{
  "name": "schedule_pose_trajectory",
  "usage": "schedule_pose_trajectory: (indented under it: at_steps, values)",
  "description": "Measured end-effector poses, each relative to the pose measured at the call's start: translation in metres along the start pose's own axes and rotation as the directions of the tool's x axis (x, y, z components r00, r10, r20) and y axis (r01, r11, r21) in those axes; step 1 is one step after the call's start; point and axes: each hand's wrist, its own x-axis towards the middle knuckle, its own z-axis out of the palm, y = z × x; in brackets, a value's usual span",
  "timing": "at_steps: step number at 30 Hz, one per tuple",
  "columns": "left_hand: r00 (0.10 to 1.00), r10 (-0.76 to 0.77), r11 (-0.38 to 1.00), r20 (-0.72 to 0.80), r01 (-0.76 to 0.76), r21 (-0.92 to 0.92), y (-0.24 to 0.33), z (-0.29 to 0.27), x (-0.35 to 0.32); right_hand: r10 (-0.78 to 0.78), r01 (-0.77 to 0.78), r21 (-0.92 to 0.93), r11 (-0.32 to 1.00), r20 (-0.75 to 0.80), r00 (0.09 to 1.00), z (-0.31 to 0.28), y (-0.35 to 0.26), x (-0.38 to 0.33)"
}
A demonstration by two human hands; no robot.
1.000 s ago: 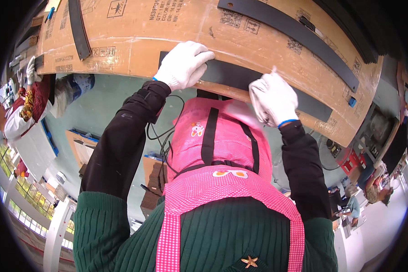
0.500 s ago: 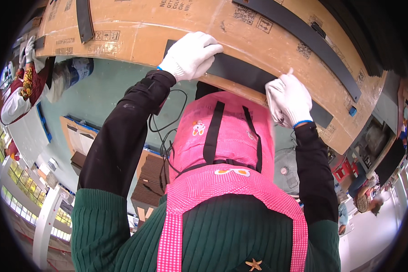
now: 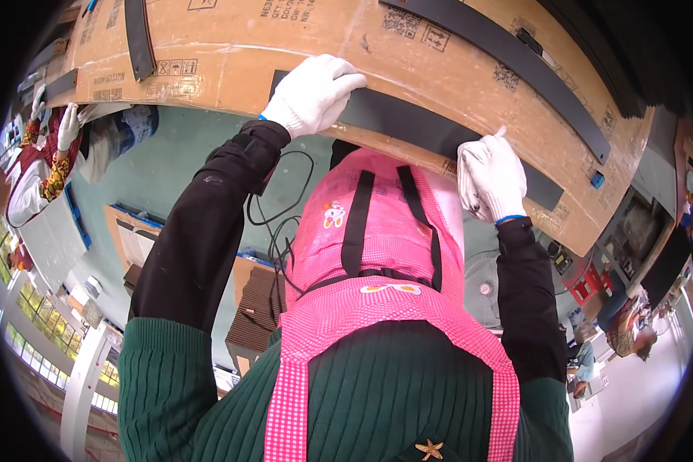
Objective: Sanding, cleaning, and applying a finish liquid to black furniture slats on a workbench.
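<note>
A long dark grey flat strip (image 3: 404, 122) lies along the near edge of a cardboard-covered table. My left hand (image 3: 313, 94), in a white knit glove, is closed over the strip near its left end, fingers bent toward the right. Farther right, my right hand (image 3: 491, 175), gloved the same way, is curled in a fist at the strip's near edge, thumb pointing up. Its fingertips are turned under and partly hidden. The strip's right end shows beyond that hand.
Another long dark strip (image 3: 516, 65) lies farther back on the cardboard (image 3: 285, 46), and a shorter one (image 3: 138, 38) at the left. Dark stacked pieces (image 3: 604, 58) stand at the far right. A co-worker's gloved hand (image 3: 68, 127) is at the table's left end. Black cables (image 3: 273, 223) hang below.
Both my hands keep their places on the strip, with only slight shifts. The view has moved a little. At the left, the co-worker's hands have moved, and a short strip there shows more fully.
</note>
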Motion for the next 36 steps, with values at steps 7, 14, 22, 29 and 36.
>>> schedule_pose_trajectory:
  at_steps: [7,14,22,29,36]
  values:
    - [0.999,0.033,0.999,0.006,-0.033,0.016,0.003,0.005,0.019,-0.365,0.357,-0.104,0.928,-0.065,0.929,0.045,-0.129,0.052]
    - [1.000,-0.006,0.999,0.016,0.006,0.033,0.004,0.001,0.011,-0.210,0.197,-0.432,0.880,0.019,0.978,-0.009,-0.051,0.003]
    - [1.000,0.027,0.999,0.003,-0.027,0.029,0.007,0.004,0.018,-0.071,-0.009,-0.542,0.841,-0.126,0.989,-0.006,0.006,-0.022]
    - [1.000,0.006,0.993,0.023,-0.009,0.117,0.006,0.003,0.008,0.084,-0.093,-0.063,0.994,-0.134,0.987,0.010,-0.075,0.008]
    - [1.000,0.007,0.987,0.003,-0.008,0.161,0.010,0.008,0.017,0.520,-0.628,-0.290,0.722,-0.371,0.769,-0.013,0.259,-0.115]
